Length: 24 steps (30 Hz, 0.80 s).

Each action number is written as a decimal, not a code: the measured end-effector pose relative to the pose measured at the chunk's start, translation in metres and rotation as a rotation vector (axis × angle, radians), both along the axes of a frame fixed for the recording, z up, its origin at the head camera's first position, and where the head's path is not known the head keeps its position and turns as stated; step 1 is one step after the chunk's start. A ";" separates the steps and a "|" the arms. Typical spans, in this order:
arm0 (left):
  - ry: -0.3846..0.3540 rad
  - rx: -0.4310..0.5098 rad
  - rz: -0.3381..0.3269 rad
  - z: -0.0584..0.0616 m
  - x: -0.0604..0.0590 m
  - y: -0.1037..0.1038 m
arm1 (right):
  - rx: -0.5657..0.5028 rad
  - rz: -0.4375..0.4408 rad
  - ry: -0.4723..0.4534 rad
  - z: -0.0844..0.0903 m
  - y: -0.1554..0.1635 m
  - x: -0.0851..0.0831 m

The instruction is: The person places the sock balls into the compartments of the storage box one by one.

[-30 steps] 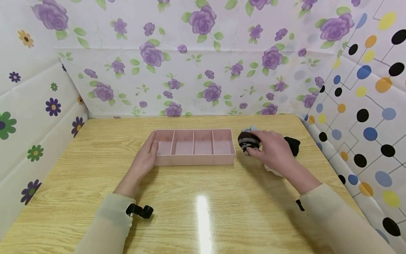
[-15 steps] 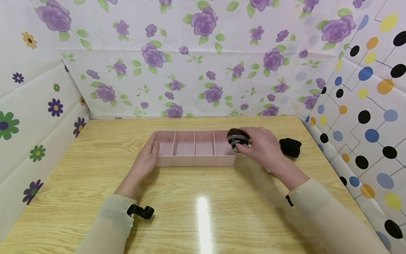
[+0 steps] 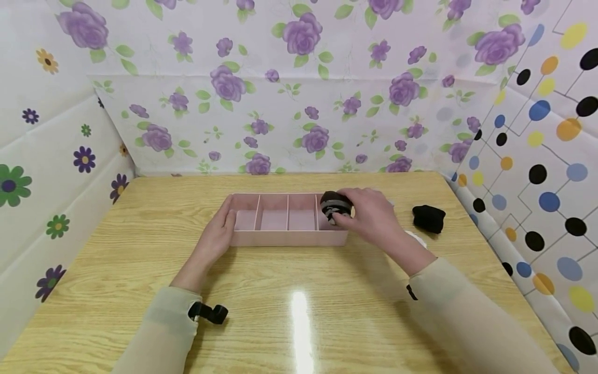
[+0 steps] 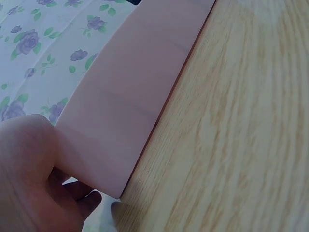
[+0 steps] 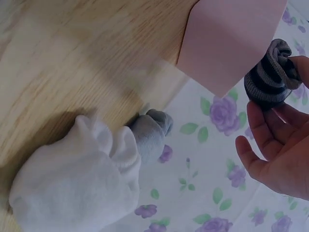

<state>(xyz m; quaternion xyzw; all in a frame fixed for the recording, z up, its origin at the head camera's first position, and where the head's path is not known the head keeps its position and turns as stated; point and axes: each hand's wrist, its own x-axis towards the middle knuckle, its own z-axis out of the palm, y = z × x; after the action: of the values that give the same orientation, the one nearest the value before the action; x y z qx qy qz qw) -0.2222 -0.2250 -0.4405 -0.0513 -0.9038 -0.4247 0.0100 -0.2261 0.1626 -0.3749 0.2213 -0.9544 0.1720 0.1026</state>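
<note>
A pink box [image 3: 289,238] with several compartments in a row sits on the table. My left hand [image 3: 216,228] grips its left end, thumb over the rim; in the left wrist view that hand [image 4: 36,169] is at the box's corner. My right hand [image 3: 374,214] pinches a rolled striped sock [image 3: 335,203], black and grey, above the rightmost compartment. The right wrist view shows this sock [image 5: 270,77] between thumb and fingertips, just over the box's end wall [image 5: 227,43].
Right of the box lies a rolled black sock [image 3: 428,218]. A white rolled sock [image 5: 77,179] and a grey one [image 5: 152,133] lie close together, mostly hidden by my right arm in the head view. Patterned sheets [image 3: 280,104] wall the table [image 3: 261,291] at back and sides.
My right hand has carried the striped sock left, from beside the box to above its rightmost compartment. The black sock is now uncovered. My left hand stays on the box.
</note>
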 end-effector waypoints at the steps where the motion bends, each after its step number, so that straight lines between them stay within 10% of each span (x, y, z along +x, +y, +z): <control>1: -0.001 0.000 0.000 0.000 0.000 0.000 | 0.002 0.001 -0.003 -0.001 -0.001 -0.001; 24: -0.008 0.007 0.000 0.003 0.002 0.001 | 0.167 -0.091 -0.071 -0.012 -0.018 -0.006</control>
<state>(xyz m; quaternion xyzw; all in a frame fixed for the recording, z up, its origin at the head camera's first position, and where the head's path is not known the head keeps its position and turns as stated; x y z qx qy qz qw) -0.2200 -0.2237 -0.4379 -0.0493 -0.9025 -0.4278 0.0065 -0.2323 0.1446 -0.3865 0.1793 -0.9775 0.0949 0.0579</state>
